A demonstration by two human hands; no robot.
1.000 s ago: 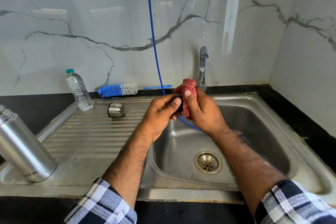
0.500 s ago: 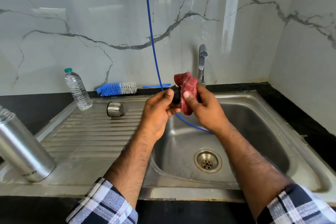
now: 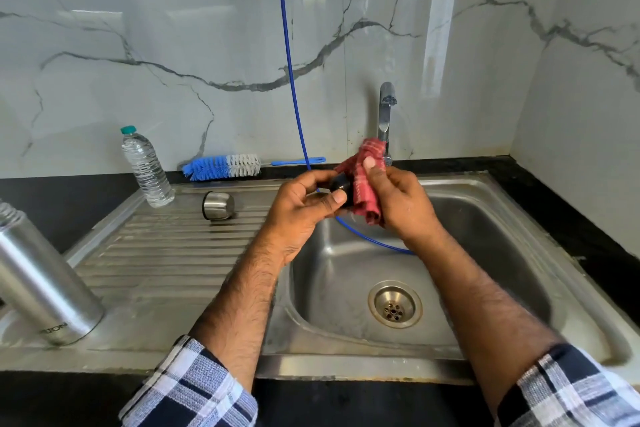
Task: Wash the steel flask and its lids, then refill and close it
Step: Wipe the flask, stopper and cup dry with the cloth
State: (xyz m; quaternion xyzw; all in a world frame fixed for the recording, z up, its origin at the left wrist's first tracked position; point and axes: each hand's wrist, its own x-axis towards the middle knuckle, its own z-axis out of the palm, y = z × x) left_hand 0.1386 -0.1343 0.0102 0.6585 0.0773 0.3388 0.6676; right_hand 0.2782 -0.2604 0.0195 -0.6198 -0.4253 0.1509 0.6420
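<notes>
A steel sink [image 3: 519, 204] with a ribbed drainboard is set into a dark worktop [image 3: 62, 198] below a marble wall. The flask [image 3: 41, 284] stands open on the drainboard's near left corner, leaning in the wide-angle view, well apart from the hands. A water bottle [image 3: 145, 166] stands at the drainboard's far edge, and a blue and white brush [image 3: 221, 166] lies on the worktop behind it, against the wall. A blue hose [image 3: 291, 80] hangs down the wall into the basin, beside the tap [image 3: 385, 114].

Both hands are raised over the basin's far left side. The left hand [image 3: 304, 208] curls its fingers and thumb round a small black lid [image 3: 341, 184]. The right hand [image 3: 398, 204] grips a red checked cloth [image 3: 367, 184], thumb on top, pressing it against the lid. A steel cap [image 3: 218, 206] lies on its side on the drainboard, just right of the bottle.
</notes>
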